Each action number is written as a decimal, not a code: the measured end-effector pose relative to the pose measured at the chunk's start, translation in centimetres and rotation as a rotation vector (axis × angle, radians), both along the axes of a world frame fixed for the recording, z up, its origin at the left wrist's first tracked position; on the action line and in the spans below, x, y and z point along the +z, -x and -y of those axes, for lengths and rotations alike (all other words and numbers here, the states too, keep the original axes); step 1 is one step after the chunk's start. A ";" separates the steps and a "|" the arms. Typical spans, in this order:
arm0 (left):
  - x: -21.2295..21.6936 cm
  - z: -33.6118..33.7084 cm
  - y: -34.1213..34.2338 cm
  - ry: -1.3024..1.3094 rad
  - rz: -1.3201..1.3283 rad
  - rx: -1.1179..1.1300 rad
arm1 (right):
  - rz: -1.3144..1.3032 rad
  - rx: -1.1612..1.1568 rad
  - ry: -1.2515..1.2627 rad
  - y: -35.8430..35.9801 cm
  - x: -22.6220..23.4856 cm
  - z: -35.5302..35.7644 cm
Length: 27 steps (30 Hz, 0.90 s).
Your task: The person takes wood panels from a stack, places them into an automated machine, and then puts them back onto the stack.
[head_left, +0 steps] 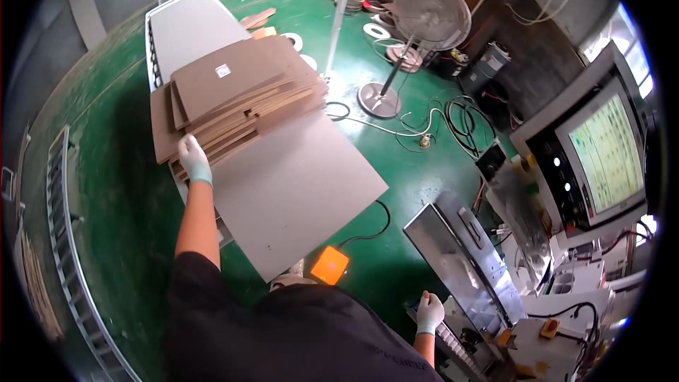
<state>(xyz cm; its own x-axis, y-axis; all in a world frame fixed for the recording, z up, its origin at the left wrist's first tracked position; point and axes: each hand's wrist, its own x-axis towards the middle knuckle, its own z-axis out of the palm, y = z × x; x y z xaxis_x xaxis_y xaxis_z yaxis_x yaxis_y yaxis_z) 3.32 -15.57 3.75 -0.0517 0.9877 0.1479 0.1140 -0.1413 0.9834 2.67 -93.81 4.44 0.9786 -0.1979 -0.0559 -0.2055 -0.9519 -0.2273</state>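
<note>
My left hand point(194, 160), in a pale glove, is at the near left corner of a stack of brown cardboard sheets point(240, 74). Its fingers are curled in against the sheet edges. The stack is uneven, with a small white label point(223, 71) on the top sheet. In front of it extends a flat grey panel point(297, 184) with one corner pointing toward me. Low on the right, my right hand point(429, 313), also gloved, is closed beside a metal machine part point(463, 269). Whatever its fingers hold, if anything, is hidden.
An orange foot pedal point(330, 265) with a black cable sits on the green floor by my feet. Farther off stand a pedestal fan point(431, 18) and coiled cables point(467, 120). A lit machine screen point(605, 148) rises at right; a metal ladder-like frame point(64, 240) runs along the left.
</note>
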 end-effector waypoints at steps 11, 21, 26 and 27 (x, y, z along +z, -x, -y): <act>3.7 -11.2 -2.3 0.663 -0.035 -0.222 | 0.064 -0.065 0.053 -0.5 -1.8 -0.7; 2.8 6.0 6.1 0.934 0.456 -0.521 | -0.043 -0.088 0.108 -0.6 -0.8 -1.5; 0.9 6.2 5.8 0.856 0.709 -0.525 | -0.086 -0.137 0.105 -1.5 0.5 -2.8; 1.1 6.9 5.8 0.784 0.678 -0.534 | -0.112 -0.123 0.083 -1.6 0.5 -2.5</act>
